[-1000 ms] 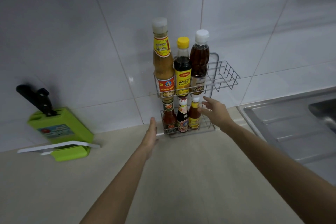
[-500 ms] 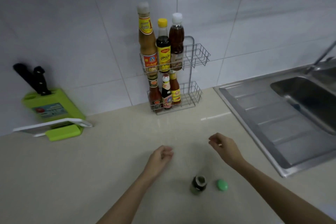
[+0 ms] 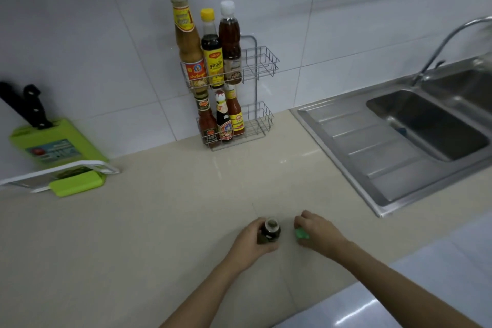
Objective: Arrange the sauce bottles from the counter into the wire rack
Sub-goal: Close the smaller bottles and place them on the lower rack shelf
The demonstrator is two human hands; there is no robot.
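Note:
A two-tier wire rack (image 3: 262,61) stands against the tiled wall. Its upper tier holds three tall bottles: a tan sauce (image 3: 188,42), a dark yellow-capped sauce (image 3: 212,53) and a reddish white-capped one (image 3: 230,42). Three small bottles (image 3: 222,117) fill the left of the lower tier. Near the counter's front edge a small dark uncapped bottle (image 3: 270,230) stands upright, with my left hand (image 3: 251,243) wrapped around it. Just to its right, my right hand (image 3: 318,231) closes over a green cap (image 3: 300,233) lying on the counter.
A green knife block (image 3: 57,148) with black-handled knives and a white board sits at the left by the wall. A steel sink (image 3: 426,125) with drainboard and tap takes the right side. The right ends of both rack tiers hold nothing.
Both hands drew back from the rack to the near counter. The left hand took hold of the small dark bottle and the right hand came down on the green cap.

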